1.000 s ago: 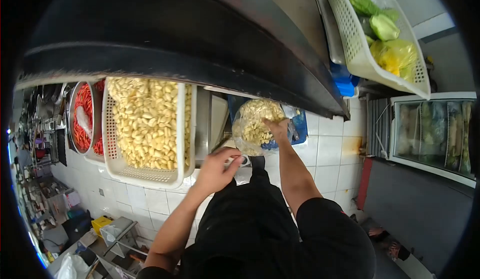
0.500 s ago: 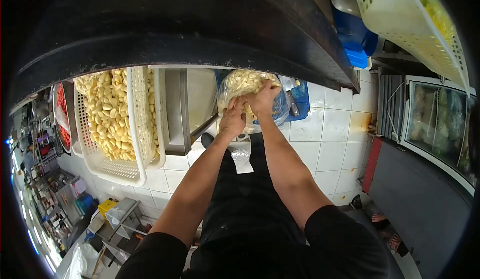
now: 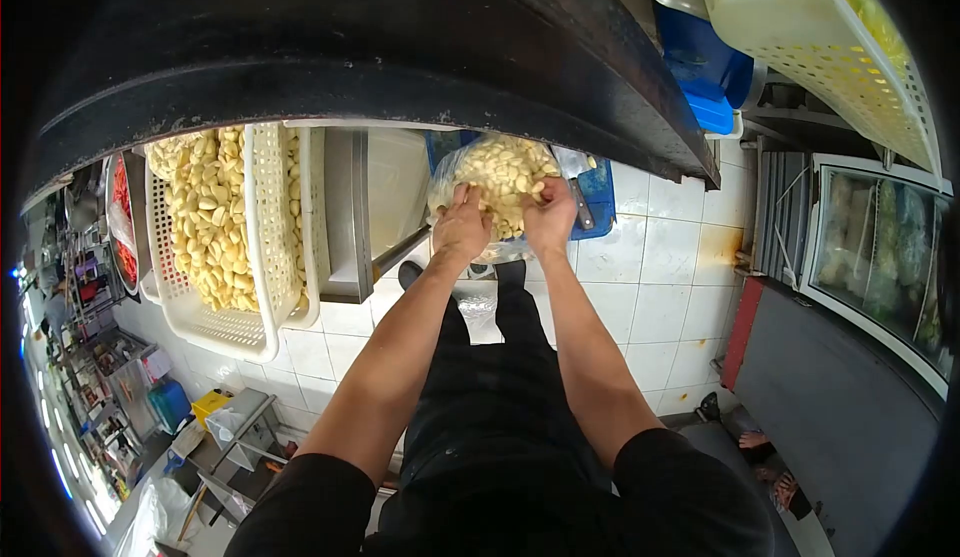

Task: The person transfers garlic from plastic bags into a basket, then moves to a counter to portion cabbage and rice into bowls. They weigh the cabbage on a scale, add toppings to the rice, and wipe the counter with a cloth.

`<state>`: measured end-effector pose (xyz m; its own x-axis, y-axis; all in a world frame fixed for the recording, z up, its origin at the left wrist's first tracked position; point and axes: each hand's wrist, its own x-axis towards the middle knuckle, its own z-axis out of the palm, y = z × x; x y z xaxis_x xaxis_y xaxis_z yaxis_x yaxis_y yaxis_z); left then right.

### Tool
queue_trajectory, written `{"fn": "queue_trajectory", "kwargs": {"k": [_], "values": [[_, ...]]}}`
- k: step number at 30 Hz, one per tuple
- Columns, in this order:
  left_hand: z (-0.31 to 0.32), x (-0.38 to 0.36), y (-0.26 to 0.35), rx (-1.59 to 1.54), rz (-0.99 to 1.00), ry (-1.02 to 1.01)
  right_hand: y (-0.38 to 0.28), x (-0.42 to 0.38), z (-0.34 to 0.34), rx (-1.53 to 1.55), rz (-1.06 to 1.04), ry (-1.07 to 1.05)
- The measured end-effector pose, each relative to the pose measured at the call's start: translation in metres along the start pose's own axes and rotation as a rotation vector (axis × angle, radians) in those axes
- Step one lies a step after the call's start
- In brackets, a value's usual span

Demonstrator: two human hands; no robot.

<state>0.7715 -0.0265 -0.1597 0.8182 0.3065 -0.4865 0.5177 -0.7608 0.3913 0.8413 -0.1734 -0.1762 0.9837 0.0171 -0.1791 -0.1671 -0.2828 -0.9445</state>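
Peeled garlic cloves (image 3: 505, 167) fill a clear plastic bag (image 3: 447, 179), which lies spread open below the dark ledge. On the bag's left side, my left hand (image 3: 463, 227) has its fingers curled over the plastic rim. My right hand (image 3: 549, 219) is closed at the right side of the bag, thumb and fingers pinched together at its edge beside some cloves. Exactly what lies between those fingertips is partly hidden. A knife (image 3: 582, 204) rests just right of my right hand, on a blue tray (image 3: 600, 185).
White perforated baskets (image 3: 268, 247) full of garlic cloves stand at the left, beside a metal container (image 3: 347, 227). Overhead runs a dark ledge (image 3: 350, 67). A glass-doored fridge (image 3: 875, 257) is at the right. Another person's hand (image 3: 752, 440) shows low at the right.
My hands have moved apart; the right one has come back from the top of the cloves to the bag's right edge. The bag lies wider open, showing more garlic.
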Motion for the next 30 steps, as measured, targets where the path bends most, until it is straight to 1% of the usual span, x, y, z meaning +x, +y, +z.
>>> {"fn": "queue_trajectory", "kwargs": {"k": [1, 3, 4, 5, 6, 7, 8, 10, 11, 13, 14, 16, 18, 20, 22, 23, 24, 25, 26, 28, 30], "values": [[-0.006, -0.001, 0.008, -0.005, -0.021, -0.009, -0.005, -0.002, -0.008, -0.059, 0.038, -0.017], [-0.004, -0.003, 0.011, -0.017, -0.044, -0.023, -0.026, -0.011, -0.020, -0.068, 0.032, -0.030], [0.001, -0.001, 0.011, 0.026, -0.041, 0.007, -0.034, -0.015, -0.026, -0.073, 0.026, -0.040], [0.004, 0.000, 0.011, 0.068, -0.038, 0.037, -0.023, -0.020, -0.030, -0.081, 0.025, -0.041], [0.000, 0.006, 0.016, 0.057, -0.035, 0.049, -0.004, -0.014, -0.032, -0.109, -0.027, -0.101], [-0.005, 0.009, 0.016, 0.059, -0.049, 0.022, 0.008, -0.011, -0.033, -0.130, -0.069, -0.164], [-0.006, 0.007, 0.014, 0.063, -0.069, -0.015, 0.006, -0.012, -0.036, -0.130, -0.065, -0.172], [-0.001, 0.010, 0.001, 0.087, -0.091, -0.024, -0.008, -0.013, -0.045, -0.214, 0.060, -0.250], [-0.005, 0.017, 0.000, 0.109, -0.100, -0.017, -0.012, -0.010, -0.050, -0.215, 0.054, -0.245], [-0.009, 0.028, -0.001, 0.106, -0.079, -0.030, -0.018, -0.009, -0.057, -0.270, 0.173, -0.290], [-0.008, 0.028, -0.005, 0.107, -0.068, -0.056, -0.011, -0.011, -0.059, -0.274, 0.175, -0.295], [-0.009, 0.031, -0.011, 0.078, -0.040, -0.067, 0.002, -0.013, -0.059, -0.165, 0.092, -0.314], [-0.005, 0.035, -0.021, 0.048, -0.008, -0.072, 0.000, -0.012, -0.054, -0.124, 0.105, -0.343], [-0.002, 0.040, -0.029, -0.068, 0.023, -0.098, -0.010, -0.006, -0.050, -0.082, 0.104, -0.374], [0.000, 0.039, -0.033, -0.063, 0.013, -0.084, -0.027, 0.000, -0.046, -0.050, 0.042, -0.387], [-0.005, 0.034, -0.031, -0.054, 0.004, -0.083, -0.033, 0.000, -0.045, -0.051, 0.030, -0.396], [-0.012, 0.030, -0.028, -0.060, 0.001, -0.068, -0.040, -0.001, -0.045, 0.022, 0.048, -0.390], [-0.018, 0.026, -0.024, -0.145, -0.013, -0.049, -0.048, -0.002, -0.046, 0.093, 0.065, -0.382], [-0.022, 0.025, -0.024, -0.233, -0.025, -0.029, -0.057, -0.002, -0.048, 0.090, 0.050, -0.392], [-0.016, 0.021, -0.030, -0.296, -0.014, 0.022, -0.074, -0.005, -0.054, 0.215, 0.094, -0.405], [-0.006, 0.021, -0.039, -1.047, -0.019, -0.006, -0.088, -0.006, -0.056, 0.211, 0.042, -0.446]]}}
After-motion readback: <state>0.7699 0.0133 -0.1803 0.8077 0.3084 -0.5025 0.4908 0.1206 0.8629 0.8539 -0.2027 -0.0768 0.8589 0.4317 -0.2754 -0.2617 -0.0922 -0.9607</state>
